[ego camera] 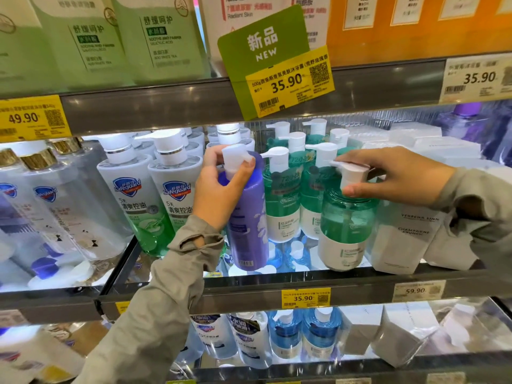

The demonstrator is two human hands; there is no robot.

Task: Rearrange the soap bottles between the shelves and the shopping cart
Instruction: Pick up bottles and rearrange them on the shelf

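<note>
"At the front lip of the middle shelf (249, 289), we are holding two soap bottles by their pumps," one of us is saying. "Our left hand (219, 189) is curling round the neck of the purple bottle (248, 231), which is leaning. Our right hand (393, 176) is pinching the pump head of the green bottle (345, 225)."

"And the shopping cart?" the other is asking.

"It is not showing in this view. Both bottles are sitting at the lip, between the Safeguard bottles (133, 195) and the white boxes (401, 239). Whether their bases are resting on the shelf, we are unable to tell."

"What are we risking?"

"We are judging a pump to be a poor handle. A full bottle hanging from one may swing and clip the row of green bottles (282, 206) behind, or slip from our fingers and drop past the lip."
</note>
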